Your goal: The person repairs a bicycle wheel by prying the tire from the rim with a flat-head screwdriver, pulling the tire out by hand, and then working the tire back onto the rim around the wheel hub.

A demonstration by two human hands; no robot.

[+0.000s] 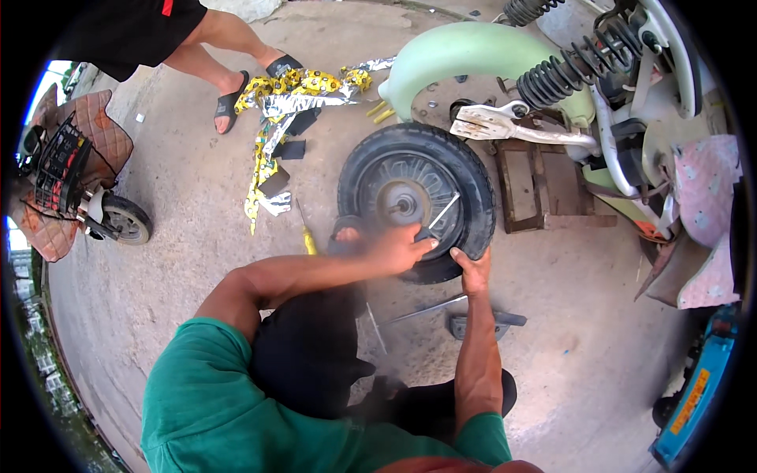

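Observation:
A black-tyred wheel [475,206] with a dirty metal hub lies on the concrete in front of me. A slim metal lever [445,210] slants across its rim, one end at the inner edge of the tyre. My left hand [398,250], slightly blurred, is over the near side of the wheel, its fingers curled around the lever's dark lower end. At the near right edge my right hand [473,270] grips the tyre, thumb on the sidewall and fingers hidden beneath. My sandalled foot [344,240] is against the wheel's near left side.
A yellow-handled screwdriver [308,239] lies left of the wheel. Metal rods [426,308] and a dark part [473,325] lie nearer. Crumpled yellow wrapping [303,83] is beside another person's feet [230,102]. A green fender [457,47], wooden crate [544,185] and scooters stand around.

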